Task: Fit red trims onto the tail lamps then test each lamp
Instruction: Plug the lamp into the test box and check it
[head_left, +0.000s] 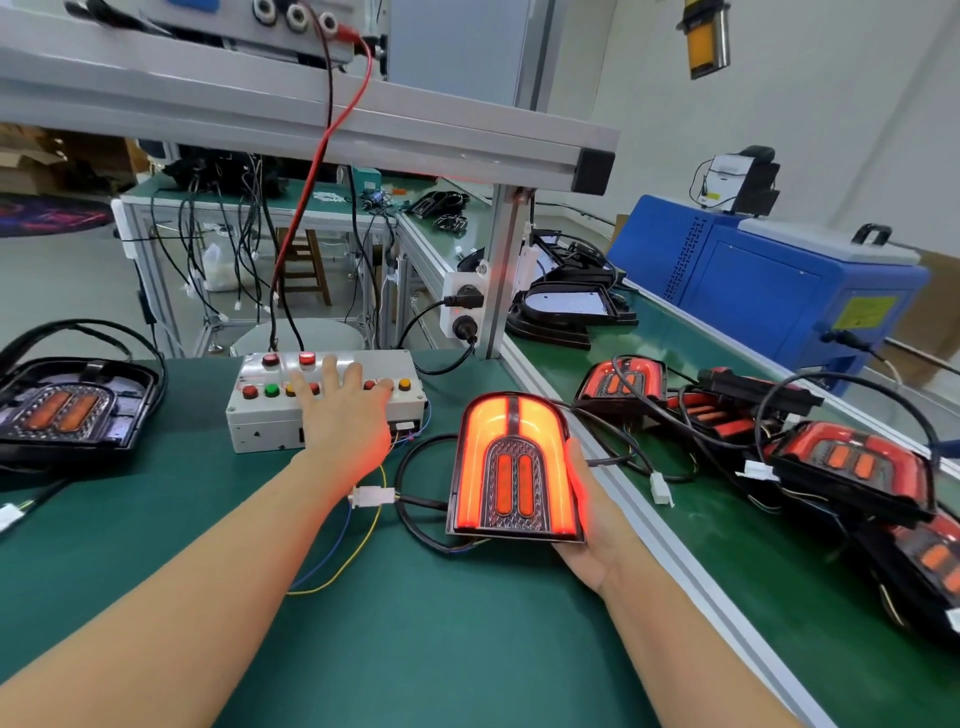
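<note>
A tail lamp (514, 467) with its red trim fitted glows bright red-orange, propped upright above the green bench. My right hand (592, 525) holds it from underneath and along its right edge. Its black cable runs left to a white connector (371, 496). My left hand (343, 410) lies spread on the grey test box (270, 415), fingers straight and pressing on its row of coloured buttons. At the far left sits an unlit lamp (67, 410) in a black housing without a red trim.
Several finished red lamps (852, 467) with tangled cables lie on the conveyor belt at the right. A blue machine (769, 291) stands behind them. An aluminium post (506, 270) with power sockets rises behind the test box. Black housings (566, 306) are stacked further back.
</note>
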